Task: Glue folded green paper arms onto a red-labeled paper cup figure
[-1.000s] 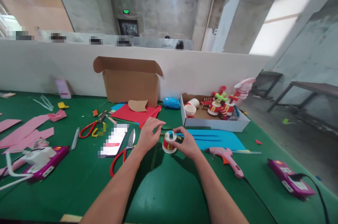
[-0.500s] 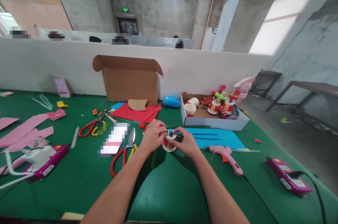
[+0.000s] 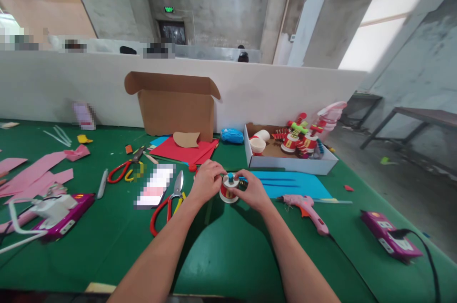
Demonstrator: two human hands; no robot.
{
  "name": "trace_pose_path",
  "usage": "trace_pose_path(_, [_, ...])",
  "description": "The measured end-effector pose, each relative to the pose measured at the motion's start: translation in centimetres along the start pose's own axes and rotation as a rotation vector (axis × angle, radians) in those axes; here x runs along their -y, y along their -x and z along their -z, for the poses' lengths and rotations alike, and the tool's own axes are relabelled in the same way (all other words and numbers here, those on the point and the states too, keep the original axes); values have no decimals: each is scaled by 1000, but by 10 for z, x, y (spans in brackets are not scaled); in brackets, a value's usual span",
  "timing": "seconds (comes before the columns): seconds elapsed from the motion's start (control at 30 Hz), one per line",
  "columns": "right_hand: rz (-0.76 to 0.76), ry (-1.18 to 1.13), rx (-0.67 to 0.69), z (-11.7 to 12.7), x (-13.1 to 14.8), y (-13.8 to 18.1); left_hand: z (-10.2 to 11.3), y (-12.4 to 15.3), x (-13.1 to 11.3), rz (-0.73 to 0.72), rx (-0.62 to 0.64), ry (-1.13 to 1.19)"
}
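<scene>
Cup (image 3: 228, 194) upright between fingertips. Right hand (image 3: 253, 191) gripping cup's right edge. Left hand (image 3: 208, 182) fingers at left rim; grip cannot be told. Room: table (image 3: 228, 255) nearward of fingers. Scissors (image 3: 175, 194) left, glue gun (image 3: 307, 208) right.

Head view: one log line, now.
left hand, right hand: at red-and-white paper cup; cup: wide end down; small blue piece: atop cup; pink glue gun: unheld
</scene>
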State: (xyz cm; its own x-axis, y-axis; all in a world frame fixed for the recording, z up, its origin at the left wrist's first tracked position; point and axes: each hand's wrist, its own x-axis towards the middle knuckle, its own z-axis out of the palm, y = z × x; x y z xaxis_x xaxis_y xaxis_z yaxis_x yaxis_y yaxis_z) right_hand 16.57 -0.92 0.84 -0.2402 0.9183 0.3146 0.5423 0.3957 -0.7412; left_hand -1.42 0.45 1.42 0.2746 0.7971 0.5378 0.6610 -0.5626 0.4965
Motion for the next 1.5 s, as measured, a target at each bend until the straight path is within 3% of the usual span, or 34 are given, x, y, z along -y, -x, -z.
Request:
trace_pose_path(0.13, [-15, -67, 4, 0, 1, 0, 6, -1, -2, 38, -30, 83])
trace_pose_path(0.33, [14, -26, -24, -2, -1, 1, 6, -1, -2, 28, 97, 34])
trace_pose_path(1.1, [59, -38, -6, -3, -2, 0, -2, 1, -3, 34, 42, 0])
trace_pose_path(1.2, [53, -34, -8, -2, -1, 1, 0, 1, -2, 31, 14, 0])
trace_pose_path(1.37, [-50, -98, -28, -5, -2, 1, 6, 0, -1, -12, -134, 30])
trace_pose_path(1.5, [-99, -135, 0, -11, -4, 0, 6, 1, -3, -102, -152, 42])
